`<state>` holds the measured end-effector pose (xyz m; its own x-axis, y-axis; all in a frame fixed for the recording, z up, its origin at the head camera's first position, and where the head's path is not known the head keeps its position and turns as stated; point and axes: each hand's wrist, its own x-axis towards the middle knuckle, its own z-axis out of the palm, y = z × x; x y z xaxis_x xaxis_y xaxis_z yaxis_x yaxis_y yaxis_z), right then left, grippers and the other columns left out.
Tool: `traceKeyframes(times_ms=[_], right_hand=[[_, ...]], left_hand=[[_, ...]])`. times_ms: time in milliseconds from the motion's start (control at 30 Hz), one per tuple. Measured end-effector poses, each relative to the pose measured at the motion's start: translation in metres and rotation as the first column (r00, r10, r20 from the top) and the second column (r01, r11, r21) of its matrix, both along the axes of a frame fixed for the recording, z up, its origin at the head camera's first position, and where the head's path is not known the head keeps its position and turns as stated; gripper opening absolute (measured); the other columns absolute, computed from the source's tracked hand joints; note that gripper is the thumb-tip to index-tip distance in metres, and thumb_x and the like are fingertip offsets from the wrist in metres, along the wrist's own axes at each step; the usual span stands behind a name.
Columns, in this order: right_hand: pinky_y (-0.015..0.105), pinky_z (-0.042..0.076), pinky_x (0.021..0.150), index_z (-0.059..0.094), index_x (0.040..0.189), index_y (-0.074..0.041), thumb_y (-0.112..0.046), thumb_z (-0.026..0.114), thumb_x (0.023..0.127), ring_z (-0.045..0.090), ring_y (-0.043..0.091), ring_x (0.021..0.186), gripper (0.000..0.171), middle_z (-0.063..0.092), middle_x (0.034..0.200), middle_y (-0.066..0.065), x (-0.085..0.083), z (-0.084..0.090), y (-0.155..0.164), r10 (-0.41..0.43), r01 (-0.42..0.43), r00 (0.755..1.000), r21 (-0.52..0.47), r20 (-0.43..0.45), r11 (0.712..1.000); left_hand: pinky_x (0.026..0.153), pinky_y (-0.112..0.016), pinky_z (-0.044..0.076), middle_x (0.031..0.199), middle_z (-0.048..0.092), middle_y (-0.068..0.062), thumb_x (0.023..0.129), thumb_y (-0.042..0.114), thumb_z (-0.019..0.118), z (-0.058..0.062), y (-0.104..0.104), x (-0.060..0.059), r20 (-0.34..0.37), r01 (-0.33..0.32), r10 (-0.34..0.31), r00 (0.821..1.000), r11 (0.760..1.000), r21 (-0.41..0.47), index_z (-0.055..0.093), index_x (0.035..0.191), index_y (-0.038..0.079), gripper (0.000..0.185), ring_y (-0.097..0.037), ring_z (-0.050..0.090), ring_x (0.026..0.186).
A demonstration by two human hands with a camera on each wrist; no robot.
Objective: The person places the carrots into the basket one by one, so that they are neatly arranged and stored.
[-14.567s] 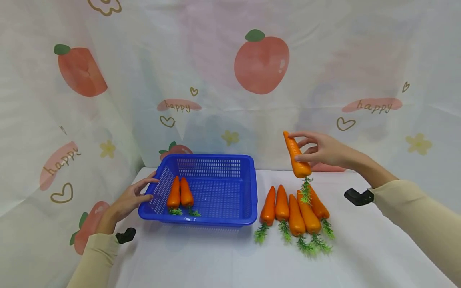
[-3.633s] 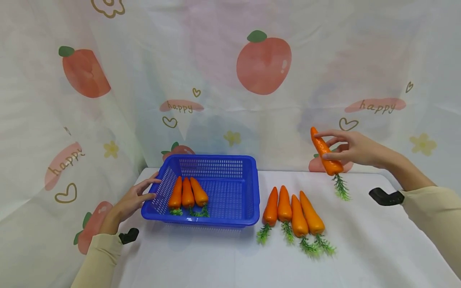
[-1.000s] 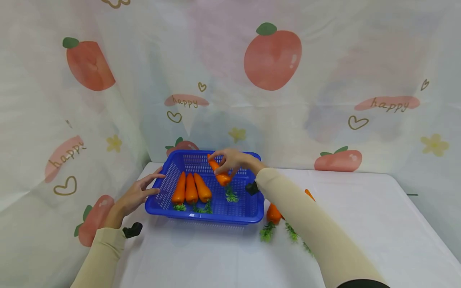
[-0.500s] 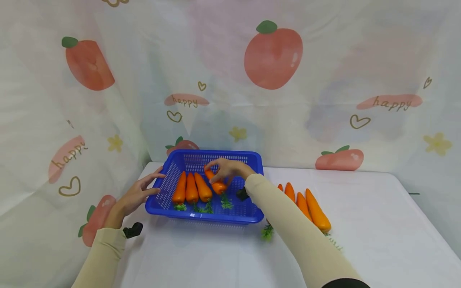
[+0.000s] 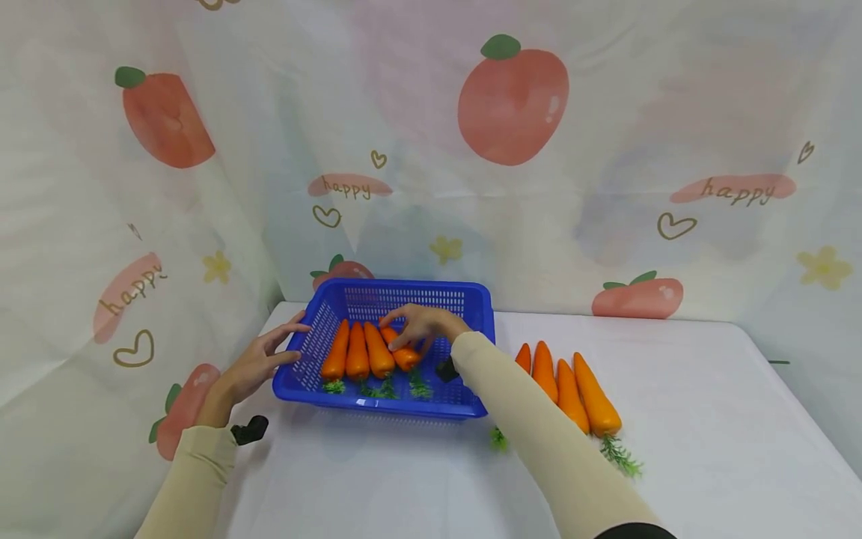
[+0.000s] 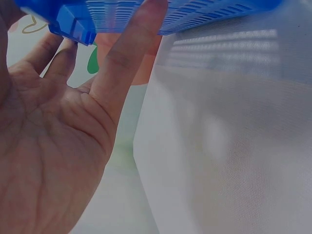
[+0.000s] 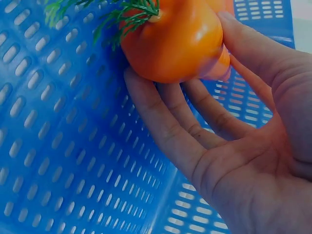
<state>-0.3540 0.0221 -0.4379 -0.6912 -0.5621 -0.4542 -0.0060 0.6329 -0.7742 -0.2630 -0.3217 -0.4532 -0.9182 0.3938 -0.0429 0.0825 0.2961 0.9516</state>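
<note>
In the head view, a blue plastic basket (image 5: 404, 406) with slotted walls stands on the white table. My left hand (image 5: 256, 364) rests against its left rim, fingers and thumb spread and fairly straight; the left wrist view shows the thumb (image 6: 119, 63) at the basket wall. Inside the basket, my right hand (image 5: 426, 326) holds an orange carrot (image 5: 406, 360) with a leafy green top, tip pointing to the back. Thumb and fingertips lie on opposite sides of this carrot (image 7: 175, 41) in the right wrist view. Left of it, three more carrots (image 5: 357, 358) lie side by side.
Several carrots (image 5: 595, 400) lie on the table (image 5: 714, 419) right of the basket, partly hidden behind my right sleeve (image 5: 539, 427). A fruit-printed cloth (image 5: 579, 247) hangs behind the table and along its left side.
My right hand has brought a carrot from the pile on the right into the basket and lowered it beside the others. Earlier, another carrot joined the first two there. My left hand stays at the rim.
</note>
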Motion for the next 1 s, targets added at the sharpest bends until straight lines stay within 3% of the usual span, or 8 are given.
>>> traceKeyframes(times_ms=[267,600,833,1000], right_hand=[[0.049,0.062,0.078,0.057,0.147,-0.023,-0.016,0.078,0.093,0.064,0.031,0.109,0.059,0.049,0.146,0.017,0.0027,-0.0019,-0.0041,-0.032,0.032,0.999,-0.022,0.018,0.999],[0.051,0.062,0.082,0.056,0.148,-0.023,-0.017,0.075,0.095,0.061,0.034,0.118,0.057,0.039,0.155,0.016,0.0040,-0.0026,-0.0044,-0.018,0.018,1.000,-0.014,0.000,1.000],[0.048,0.063,0.078,0.054,0.150,-0.025,-0.020,0.075,0.095,0.061,0.032,0.116,0.059,0.040,0.155,0.015,0.0037,-0.0030,-0.0032,0.003,-0.003,1.000,0.011,-0.026,1.000],[0.048,0.062,0.079,0.048,0.154,-0.025,-0.024,0.073,0.097,0.059,0.032,0.118,0.062,0.032,0.161,0.014,0.0060,0.0001,-0.0025,0.036,-0.033,0.998,0.046,-0.048,0.998]], left_hand=[[0.102,-0.068,0.045,0.174,0.005,0.000,0.103,0.016,0.060,-0.0008,-0.0010,-0.0017,0.000,0.009,-0.009,1.000,1.000,0.007,0.043,0.152,0.008,0.053,-0.048,0.006,0.155],[0.104,-0.071,0.040,0.174,0.006,0.000,0.103,0.016,0.061,-0.0010,0.0001,-0.0015,0.005,-0.004,0.004,1.000,1.000,-0.001,0.043,0.153,0.008,0.054,-0.047,0.005,0.155],[0.104,-0.069,0.042,0.174,0.006,0.001,0.103,0.016,0.061,-0.0012,0.0005,-0.0026,0.014,-0.007,0.007,1.000,1.000,-0.001,0.043,0.153,0.009,0.054,-0.047,0.008,0.155],[0.103,-0.069,0.043,0.174,0.006,0.000,0.103,0.016,0.061,-0.0024,-0.0002,-0.0032,0.010,-0.009,0.009,1.000,1.000,-0.002,0.044,0.152,0.009,0.053,-0.047,0.008,0.155]])
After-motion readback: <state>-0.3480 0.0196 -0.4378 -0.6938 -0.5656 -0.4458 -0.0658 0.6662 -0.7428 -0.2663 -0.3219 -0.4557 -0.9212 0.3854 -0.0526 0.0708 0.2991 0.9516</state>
